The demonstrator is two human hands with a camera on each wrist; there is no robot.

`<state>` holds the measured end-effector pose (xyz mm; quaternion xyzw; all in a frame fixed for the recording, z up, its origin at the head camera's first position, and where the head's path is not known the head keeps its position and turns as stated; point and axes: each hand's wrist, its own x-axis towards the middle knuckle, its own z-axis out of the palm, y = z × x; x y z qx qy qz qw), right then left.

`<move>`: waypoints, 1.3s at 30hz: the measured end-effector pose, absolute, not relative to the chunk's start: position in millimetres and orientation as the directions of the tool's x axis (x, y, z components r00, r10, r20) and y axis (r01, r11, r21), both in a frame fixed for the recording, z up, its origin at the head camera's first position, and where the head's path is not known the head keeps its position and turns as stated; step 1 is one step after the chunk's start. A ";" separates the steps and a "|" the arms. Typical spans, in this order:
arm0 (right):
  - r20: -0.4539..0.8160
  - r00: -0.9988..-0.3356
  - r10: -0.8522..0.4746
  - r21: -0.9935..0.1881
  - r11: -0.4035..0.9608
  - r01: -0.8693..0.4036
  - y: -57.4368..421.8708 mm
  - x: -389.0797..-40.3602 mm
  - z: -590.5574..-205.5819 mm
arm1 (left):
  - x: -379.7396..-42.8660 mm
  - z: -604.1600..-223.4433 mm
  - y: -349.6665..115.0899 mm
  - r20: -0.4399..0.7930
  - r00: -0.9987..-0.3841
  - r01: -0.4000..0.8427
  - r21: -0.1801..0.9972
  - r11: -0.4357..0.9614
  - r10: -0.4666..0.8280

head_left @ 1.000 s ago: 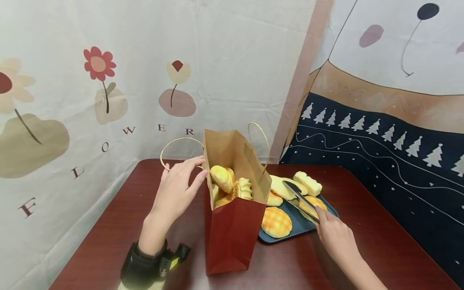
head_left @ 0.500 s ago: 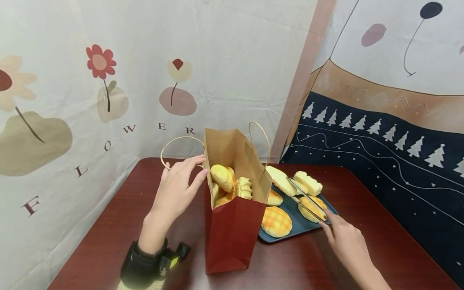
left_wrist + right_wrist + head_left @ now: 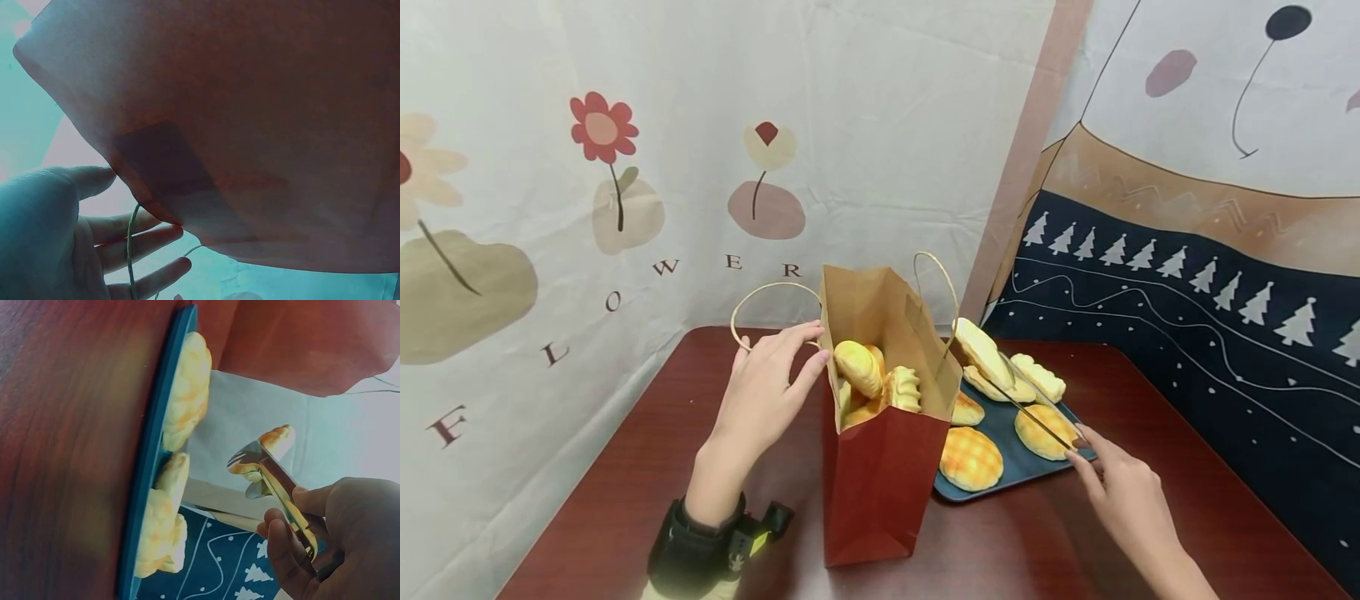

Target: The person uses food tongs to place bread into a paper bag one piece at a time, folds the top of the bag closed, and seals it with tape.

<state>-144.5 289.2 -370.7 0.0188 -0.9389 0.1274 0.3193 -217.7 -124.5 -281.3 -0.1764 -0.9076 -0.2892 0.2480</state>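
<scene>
Silver metal tongs sit pinched in the right hand, their tips around a long pale-yellow bread roll above a blue rectangular tray of golden breads; the left hand, fingers loosely extended, touches the upper edge of a red paper bag holding yellow rolls.

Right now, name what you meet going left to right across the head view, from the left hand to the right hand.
Left hand, bag, left round bun, right round bun, right hand.
</scene>
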 end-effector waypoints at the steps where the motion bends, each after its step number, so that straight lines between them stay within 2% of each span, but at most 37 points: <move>1: 0.604 -0.796 0.050 -0.233 0.966 -0.116 288.7 -144.4 -369.5 | -217.8 -281.3 -124.4 0.551 -0.815 0.463 0.438 0.770 0.177; 10: 0.619 -0.783 0.062 -0.289 0.945 -0.154 286.1 -142.2 -360.7 | -218.5 -282.1 -124.2 0.546 -0.819 0.462 0.441 0.770 0.178; 18: 0.677 -0.735 0.043 -0.317 0.918 -0.238 281.0 -138.4 -350.5 | -218.6 -282.0 -124.2 0.548 -0.818 0.460 0.442 0.770 0.175; 31: 0.715 -0.697 0.048 -0.362 0.879 -0.311 272.8 -132.8 -329.4 | -219.4 -282.2 -124.1 0.550 -0.815 0.468 0.439 0.767 0.182; 39: 0.723 -0.686 0.075 -0.381 0.873 -0.305 270.3 -129.8 -313.3 | -219.3 -282.6 -124.3 0.557 -0.810 0.470 0.434 0.769 0.181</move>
